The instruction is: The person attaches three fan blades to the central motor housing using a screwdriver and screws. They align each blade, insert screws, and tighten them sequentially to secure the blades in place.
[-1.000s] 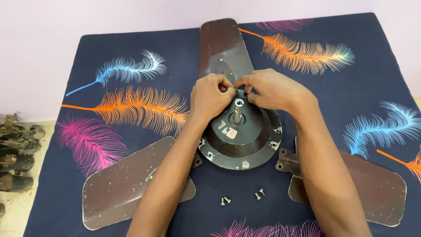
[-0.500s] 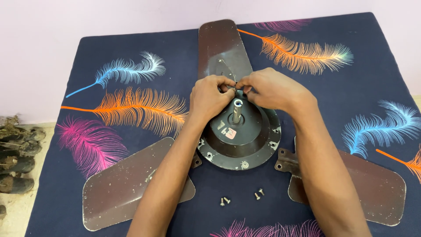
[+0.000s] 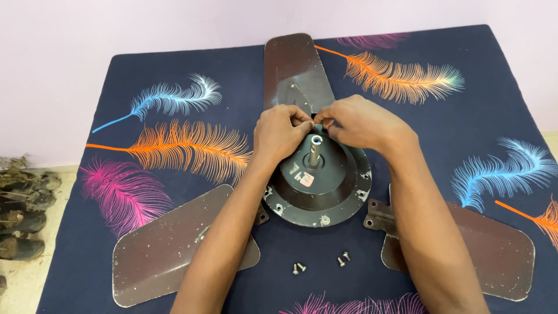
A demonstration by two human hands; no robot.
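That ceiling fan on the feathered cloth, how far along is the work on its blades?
Both hands, left hand and right hand, pinch something small, hidden by the fingers, where the far blade meets the motor hub. The left blade and right blade lie beside the hub; whether they are fastened is unclear. Four loose screws lie unused on the cloth, so most fastening looks undone.

A plain pale lilac wall (image 3: 145,26) is running across the far side, evenly lit. A dark navy cloth (image 3: 465,134) printed with orange, blue and pink feathers is covering the surface. At the left, a beige floor (image 3: 20,285) is showing, with dark worn footwear (image 3: 20,218) lying on it.
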